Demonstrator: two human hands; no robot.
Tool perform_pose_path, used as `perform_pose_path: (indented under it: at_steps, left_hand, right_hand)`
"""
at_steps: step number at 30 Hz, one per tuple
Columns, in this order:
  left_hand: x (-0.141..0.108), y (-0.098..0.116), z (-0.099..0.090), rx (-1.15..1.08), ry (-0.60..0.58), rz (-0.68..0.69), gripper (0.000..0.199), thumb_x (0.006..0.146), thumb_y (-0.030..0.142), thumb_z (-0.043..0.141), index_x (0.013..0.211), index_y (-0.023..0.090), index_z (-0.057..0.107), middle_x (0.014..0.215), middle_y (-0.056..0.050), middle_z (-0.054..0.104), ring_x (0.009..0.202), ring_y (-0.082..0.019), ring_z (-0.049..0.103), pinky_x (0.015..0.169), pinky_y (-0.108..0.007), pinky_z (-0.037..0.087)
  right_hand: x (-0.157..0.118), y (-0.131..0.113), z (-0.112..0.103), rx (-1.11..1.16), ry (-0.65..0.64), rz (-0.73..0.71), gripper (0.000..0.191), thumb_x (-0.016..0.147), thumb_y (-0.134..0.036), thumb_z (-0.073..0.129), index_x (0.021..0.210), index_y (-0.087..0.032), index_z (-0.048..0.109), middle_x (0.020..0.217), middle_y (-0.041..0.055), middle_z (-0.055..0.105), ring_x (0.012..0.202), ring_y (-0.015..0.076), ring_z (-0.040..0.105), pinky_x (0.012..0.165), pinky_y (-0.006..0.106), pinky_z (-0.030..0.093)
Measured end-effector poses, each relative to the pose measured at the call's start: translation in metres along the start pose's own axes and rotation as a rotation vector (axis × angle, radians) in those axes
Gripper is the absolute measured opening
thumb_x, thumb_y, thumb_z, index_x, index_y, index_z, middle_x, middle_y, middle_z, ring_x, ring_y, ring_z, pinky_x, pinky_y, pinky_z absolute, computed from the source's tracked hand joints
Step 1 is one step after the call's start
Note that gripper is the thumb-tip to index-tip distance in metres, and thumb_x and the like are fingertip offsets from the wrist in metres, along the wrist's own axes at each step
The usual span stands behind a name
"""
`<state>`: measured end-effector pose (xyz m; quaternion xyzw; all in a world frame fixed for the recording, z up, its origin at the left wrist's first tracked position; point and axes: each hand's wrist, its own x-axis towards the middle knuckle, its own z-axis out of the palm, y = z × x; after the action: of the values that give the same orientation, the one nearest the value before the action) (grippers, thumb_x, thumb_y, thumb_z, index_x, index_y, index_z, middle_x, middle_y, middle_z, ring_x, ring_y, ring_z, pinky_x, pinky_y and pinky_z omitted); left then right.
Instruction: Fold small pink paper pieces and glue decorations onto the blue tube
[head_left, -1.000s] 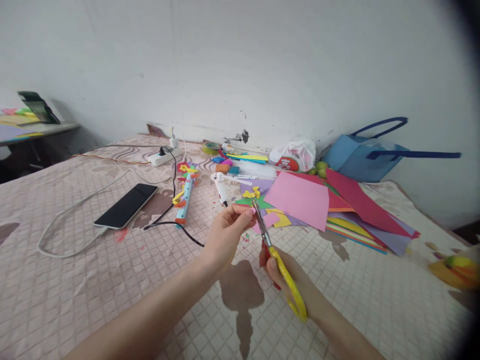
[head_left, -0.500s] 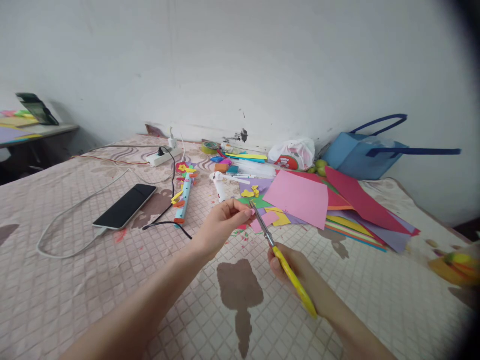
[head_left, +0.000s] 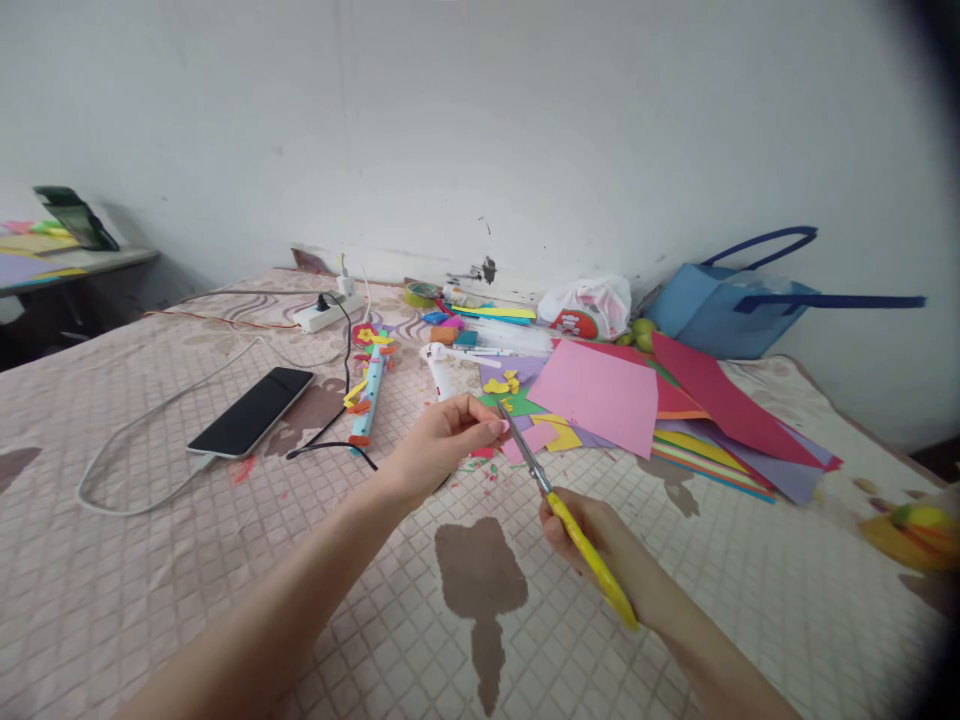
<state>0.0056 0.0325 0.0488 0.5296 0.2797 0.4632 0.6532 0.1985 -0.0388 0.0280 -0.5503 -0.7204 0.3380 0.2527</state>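
Observation:
Between the thumb and fingers of my left hand [head_left: 454, 437] is a small piece of pink paper [head_left: 504, 427], mostly hidden by the fingertips. My right hand [head_left: 589, 530] is wrapped round the yellow handles of the scissors [head_left: 537, 470]. Their metal blades point up and left, and the tips are close beside my left fingertips. Beyond the hands, small yellow paper pieces [head_left: 502, 384] lie on green and purple paper. A pink sheet [head_left: 596, 395] lies to their right, over other coloured sheets.
A phone [head_left: 250, 410] with a white cable lies at left. Near it are a decorated blue strip [head_left: 367, 398], a power strip [head_left: 327, 314] and a white glue gun [head_left: 439, 372]. At back right stand a plastic bag [head_left: 586, 308] and a blue bag [head_left: 727, 312].
Both hands have stayed nearly in place. My right hand and the scissors have shifted very slightly to the right.

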Motion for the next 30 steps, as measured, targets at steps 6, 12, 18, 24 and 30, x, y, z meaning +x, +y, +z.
perform_pose_path:
  at_steps: [6, 12, 18, 24, 30]
  left_hand:
    - [0.001, 0.002, -0.007, 0.040, -0.080, -0.007, 0.010, 0.076, 0.025, 0.065, 0.074, 0.016, 0.061, 0.074, -0.002, 0.063, 0.070, -0.010, 0.057, 0.067, -0.022, 0.042]
    - [0.002, 0.004, -0.011, 0.060, -0.118, -0.016, 0.010, 0.075, 0.023, 0.066, 0.073, 0.015, 0.061, 0.077, -0.003, 0.064, 0.072, -0.011, 0.058, 0.068, -0.022, 0.044]
    - [0.002, 0.005, -0.012, 0.048, -0.117, -0.044, 0.009, 0.074, 0.021, 0.067, 0.071, 0.015, 0.061, 0.076, -0.004, 0.065, 0.074, -0.012, 0.060, 0.072, -0.024, 0.046]
    - [0.002, 0.005, -0.011, 0.042, -0.111, -0.046, 0.010, 0.073, 0.021, 0.067, 0.071, 0.015, 0.060, 0.074, -0.004, 0.064, 0.072, -0.011, 0.060, 0.069, -0.023, 0.046]
    - [0.003, 0.004, -0.012, 0.075, -0.122, -0.023, 0.010, 0.075, 0.022, 0.065, 0.072, 0.014, 0.060, 0.078, -0.005, 0.065, 0.074, -0.011, 0.060, 0.070, -0.023, 0.046]
  right_hand:
    - [-0.002, -0.001, -0.008, 0.025, -0.099, -0.018, 0.022, 0.083, -0.032, 0.043, 0.066, -0.019, 0.039, 0.061, -0.0019, 0.046, 0.054, 0.0106, 0.038, 0.050, 0.022, 0.032]
    - [-0.004, 0.002, -0.011, 0.005, -0.105, -0.032, 0.017, 0.081, -0.024, 0.046, 0.066, -0.019, 0.042, 0.061, -0.0022, 0.047, 0.054, 0.0110, 0.040, 0.050, 0.023, 0.033]
    - [-0.004, 0.000, -0.014, -0.002, -0.134, -0.016, 0.015, 0.078, -0.020, 0.049, 0.065, -0.018, 0.043, 0.058, -0.0035, 0.044, 0.053, 0.0098, 0.038, 0.047, 0.022, 0.030]
    - [-0.001, 0.006, -0.013, -0.018, -0.109, 0.020, 0.016, 0.075, -0.020, 0.051, 0.062, -0.018, 0.043, 0.056, -0.0039, 0.045, 0.051, 0.0088, 0.036, 0.046, 0.021, 0.029]
    - [0.004, 0.013, -0.012, -0.038, -0.045, 0.034, 0.019, 0.079, -0.028, 0.047, 0.063, -0.019, 0.043, 0.056, -0.0030, 0.046, 0.050, 0.0100, 0.040, 0.047, 0.022, 0.031]
